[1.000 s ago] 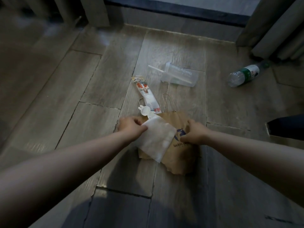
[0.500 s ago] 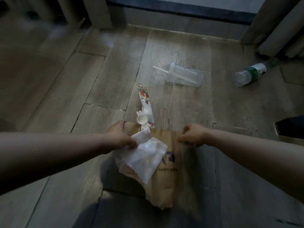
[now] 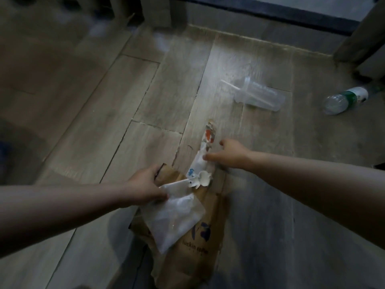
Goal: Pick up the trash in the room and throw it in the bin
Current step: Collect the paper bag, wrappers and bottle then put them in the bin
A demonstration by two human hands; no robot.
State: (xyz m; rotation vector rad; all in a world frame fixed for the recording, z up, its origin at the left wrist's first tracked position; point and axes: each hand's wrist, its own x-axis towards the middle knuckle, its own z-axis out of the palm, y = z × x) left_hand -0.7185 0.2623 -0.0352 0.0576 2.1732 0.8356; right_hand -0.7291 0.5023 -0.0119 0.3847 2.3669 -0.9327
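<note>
Paper bag [image 3: 200, 245], top partly hidden, clutched by left hand [image 3: 143, 184]; right hand [image 3: 231, 153] splayed loose over blurred wrapper [image 3: 208, 136]

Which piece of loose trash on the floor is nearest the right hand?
The long printed wrapper, just by the open right hand; the clear cup with straw and the green-labelled bottle lie well beyond it.

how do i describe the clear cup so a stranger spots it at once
Below the dark sill ahead, on the wooden floor, the clear cup lies on its side, left of the green-labelled bottle. Only it has a white straw sticking out.
</note>
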